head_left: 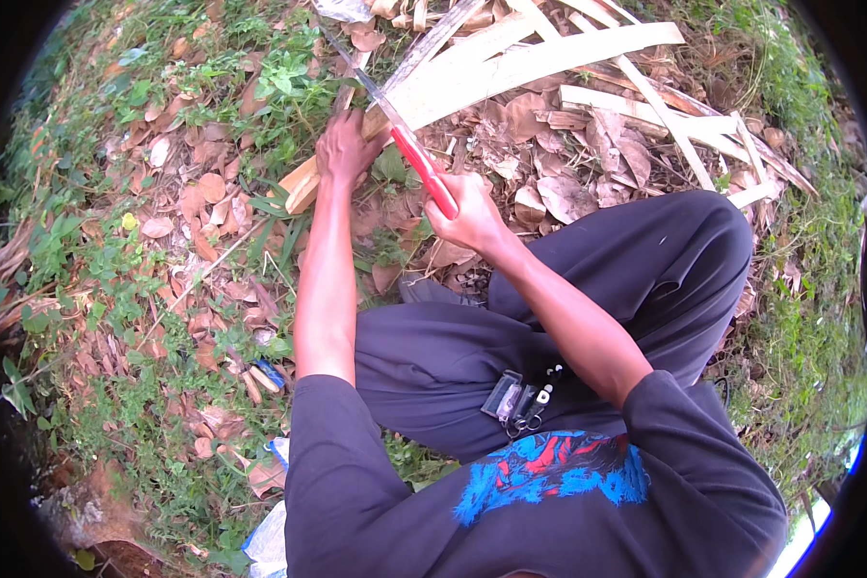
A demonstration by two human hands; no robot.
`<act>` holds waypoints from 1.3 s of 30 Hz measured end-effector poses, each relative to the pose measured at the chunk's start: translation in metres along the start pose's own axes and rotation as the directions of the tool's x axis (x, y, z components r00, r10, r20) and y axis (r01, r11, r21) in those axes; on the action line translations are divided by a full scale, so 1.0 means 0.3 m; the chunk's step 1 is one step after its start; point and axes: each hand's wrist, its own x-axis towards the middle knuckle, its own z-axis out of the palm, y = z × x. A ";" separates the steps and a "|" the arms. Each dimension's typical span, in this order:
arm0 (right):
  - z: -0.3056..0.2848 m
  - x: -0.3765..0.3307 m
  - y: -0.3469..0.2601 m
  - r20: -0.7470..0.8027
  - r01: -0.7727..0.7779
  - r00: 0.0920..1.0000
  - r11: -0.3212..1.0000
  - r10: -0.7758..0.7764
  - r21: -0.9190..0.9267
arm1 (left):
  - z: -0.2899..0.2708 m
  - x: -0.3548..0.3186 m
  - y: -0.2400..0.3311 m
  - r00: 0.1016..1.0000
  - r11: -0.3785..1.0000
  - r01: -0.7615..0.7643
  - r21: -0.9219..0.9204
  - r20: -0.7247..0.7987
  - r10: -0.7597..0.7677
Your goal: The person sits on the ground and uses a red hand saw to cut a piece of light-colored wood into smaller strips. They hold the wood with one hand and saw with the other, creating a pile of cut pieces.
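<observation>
My right hand (467,214) is wrapped round the red handle of a narrow-bladed hand saw (421,164). Its thin metal blade (370,89) points away to the upper left and lies across a pale wooden plank (453,91), seen nearly edge-on. Left of the blade, my left hand (343,149) grips the same plank close to its near end, with some fingers hidden behind the wood. A short stretch of plank sticks out toward me below that hand, and the longer part runs off to the upper right.
Several split strips of wood (645,91) lie crossed at the upper right. Dry brown leaves (564,193) and green weeds (279,72) cover the ground. My bent legs (626,241) in dark trousers are close below. Keys with a small case (511,400) rest on my lap.
</observation>
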 end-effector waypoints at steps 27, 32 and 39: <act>-0.098 -0.307 -0.105 0.115 -0.122 0.987 0.986 0.109 0.113 | 0.011 -0.014 -0.026 1.000 1.000 0.024 -0.005 0.015 -0.024; -0.081 -0.108 -0.061 0.062 -0.057 0.997 0.998 0.055 0.026 | 0.001 -0.015 -0.007 0.998 0.999 0.049 -0.011 0.050 -0.048; -0.025 -0.004 0.073 0.018 -0.111 0.994 0.983 0.110 0.144 | 0.030 -0.028 -0.012 1.000 1.000 0.018 -0.005 -0.026 -0.018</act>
